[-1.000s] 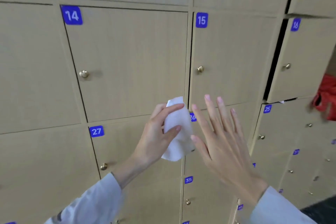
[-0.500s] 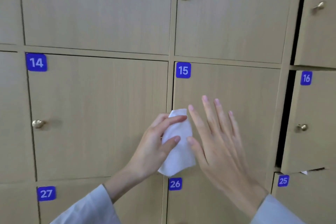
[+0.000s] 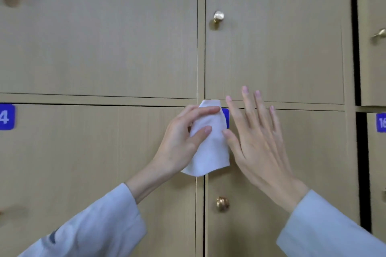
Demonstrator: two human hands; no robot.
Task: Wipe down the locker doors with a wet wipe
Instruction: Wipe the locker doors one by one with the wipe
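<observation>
A folded white wet wipe (image 3: 211,146) hangs in front of the seam between two beige wooden locker doors. My left hand (image 3: 181,142) pinches it between thumb and fingers. My right hand (image 3: 254,140) is spread flat beside the wipe, fingers straight, its thumb touching the wipe's right edge. Behind them are the door numbered 14 (image 3: 94,162) on the left and the door to its right (image 3: 309,152), whose blue label (image 3: 226,118) is mostly hidden by the wipe.
Brass knobs stick out from the doors, one above (image 3: 218,16) and one below (image 3: 222,203) my hands. Upper doors (image 3: 104,37) fill the top. At the right a dark gap (image 3: 356,37) runs beside door 16 (image 3: 381,122).
The view has tilted upward, so the lockers slid down the frame. Both hands with the wipe rose along the doors from the 26/27 row to the top of the 14/15 row.
</observation>
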